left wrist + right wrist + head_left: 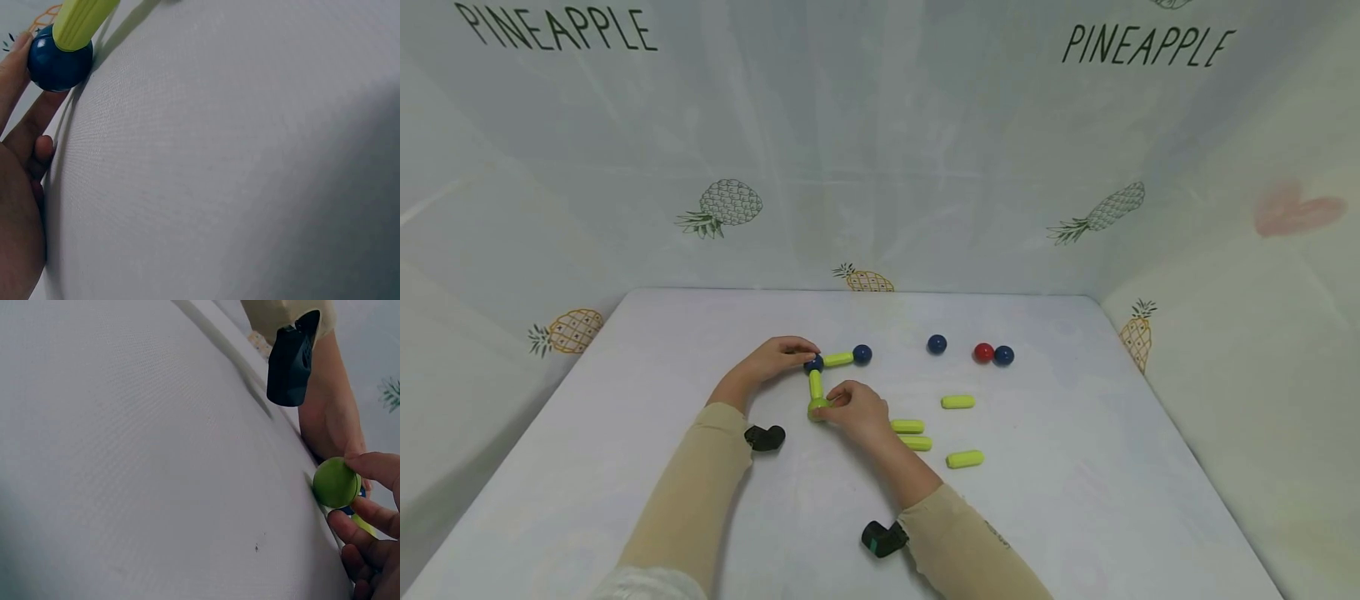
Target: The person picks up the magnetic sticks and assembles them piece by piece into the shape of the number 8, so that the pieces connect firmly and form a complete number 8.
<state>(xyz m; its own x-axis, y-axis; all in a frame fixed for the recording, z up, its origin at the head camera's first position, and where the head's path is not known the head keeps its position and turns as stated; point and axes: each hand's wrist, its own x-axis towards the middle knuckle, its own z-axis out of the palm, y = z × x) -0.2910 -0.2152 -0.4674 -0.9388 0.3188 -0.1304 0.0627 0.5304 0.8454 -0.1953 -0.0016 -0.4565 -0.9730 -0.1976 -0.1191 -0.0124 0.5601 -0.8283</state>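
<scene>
My left hand (775,357) holds a blue ball (814,364) between thumb and fingers; in the left wrist view the same blue ball (59,62) meets the end of a yellow-green rod (81,24). From that ball one yellow-green rod (838,359) runs right to another blue ball (862,355). A second rod (816,384) runs toward me and ends at a green ball (817,409). My right hand (861,410) pinches this green ball, its thumb and fingertips on the ball's side in the right wrist view. The joined pieces form a corner shape.
Loose yellow-green rods (958,402) lie to the right of my right hand, two of them side by side near its wrist. Farther back are a lone blue ball (936,344) and a red ball (983,353) beside another blue ball (1003,355). Printed cloth hangs behind the white table (1075,500).
</scene>
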